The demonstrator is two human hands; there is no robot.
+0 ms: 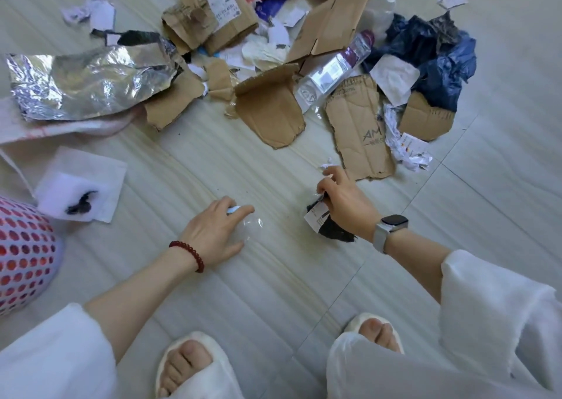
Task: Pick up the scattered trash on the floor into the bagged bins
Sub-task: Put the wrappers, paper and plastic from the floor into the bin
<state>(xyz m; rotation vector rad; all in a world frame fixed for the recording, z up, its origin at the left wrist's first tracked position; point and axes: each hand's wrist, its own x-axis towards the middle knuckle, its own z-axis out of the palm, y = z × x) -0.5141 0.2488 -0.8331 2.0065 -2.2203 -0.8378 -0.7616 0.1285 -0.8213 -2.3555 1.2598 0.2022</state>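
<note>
My left hand [214,230] rests low over the pale floor, its fingers closed around a clear plastic wrapper [252,230] with a small blue-white bit at the fingertips. My right hand [345,199] grips a bundle of black scraps and a white printed label [322,222], while its fingertips touch a small crumpled white paper [328,165]. Beyond both hands lies the trash pile: torn cardboard pieces [269,113], a long cardboard strip [363,128], a silver foil sheet [88,81], a clear plastic bottle [333,70] and dark blue plastic bags [438,55].
A red perforated bin lined with a pale bag [26,252] stands at the left edge. A white foam sheet with a dark scrap [82,186] lies near it. More paper scraps [88,12] lie at the far left. My slippered feet [188,365] are at the bottom.
</note>
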